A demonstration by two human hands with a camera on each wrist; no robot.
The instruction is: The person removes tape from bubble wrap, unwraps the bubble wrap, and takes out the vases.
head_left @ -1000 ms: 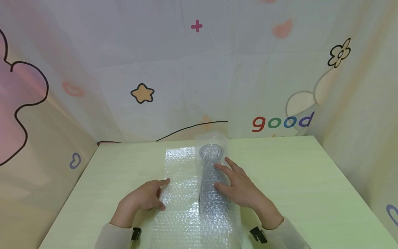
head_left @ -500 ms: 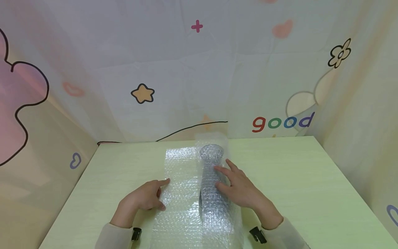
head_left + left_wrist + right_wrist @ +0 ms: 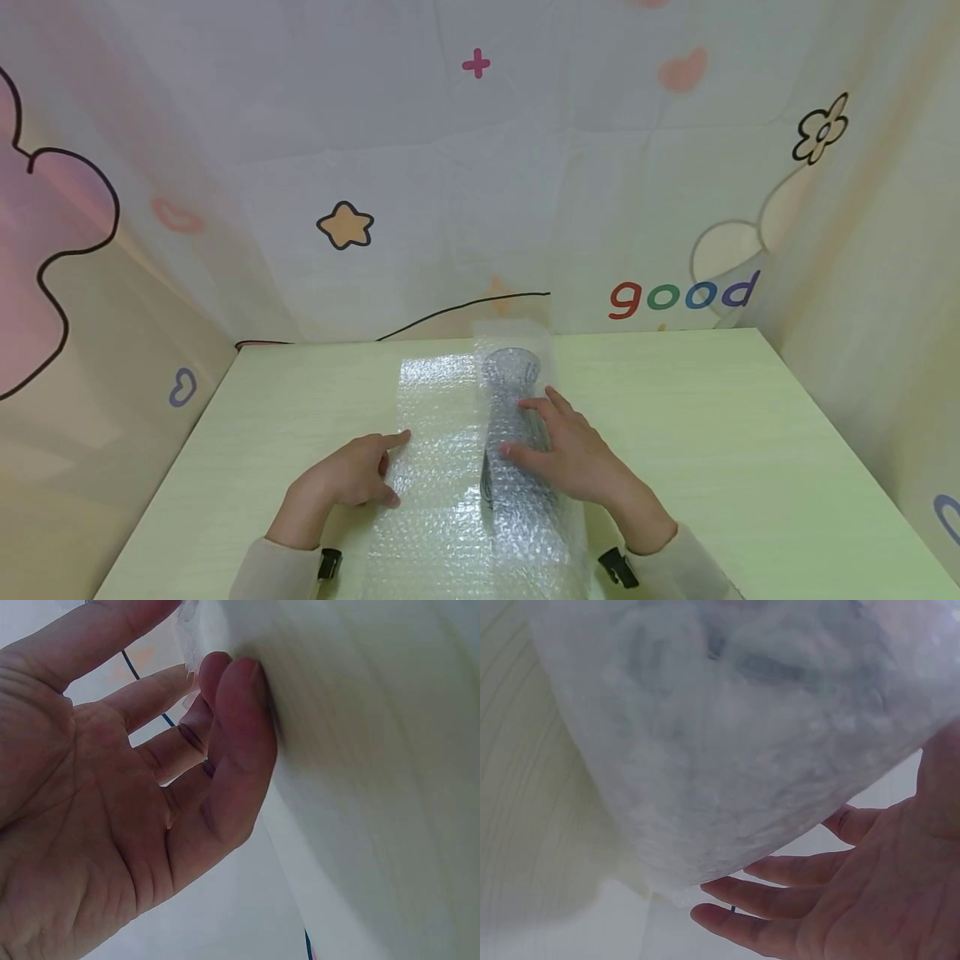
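A sheet of bubble wrap (image 3: 438,467) lies lengthwise on the table, its right part folded over a long dark grey object (image 3: 513,367) with a flared round far end. Blurred by the plastic, the object's kind does not show clearly. My left hand (image 3: 348,475) rests on the sheet's left edge, index finger stretched and thumb nearer me; loosely bent fingers meet the tabletop in the left wrist view. With fingers spread, my right hand (image 3: 577,457) lies over the wrapped object's right side. In the right wrist view, its fingertips (image 3: 720,889) touch the underside of the bulging plastic.
The pale green table (image 3: 720,467) runs back to a printed curtain (image 3: 420,208) behind it and at both sides. Each wrist bears a strap with a black buckle (image 3: 330,564). The wrap's far end reaches the table's back edge.
My right thumb has slid left across the wrapped object and the fingers have drawn slightly nearer. The fold's left edge has shifted a little right, showing more of the object's side. My left hand stays put.
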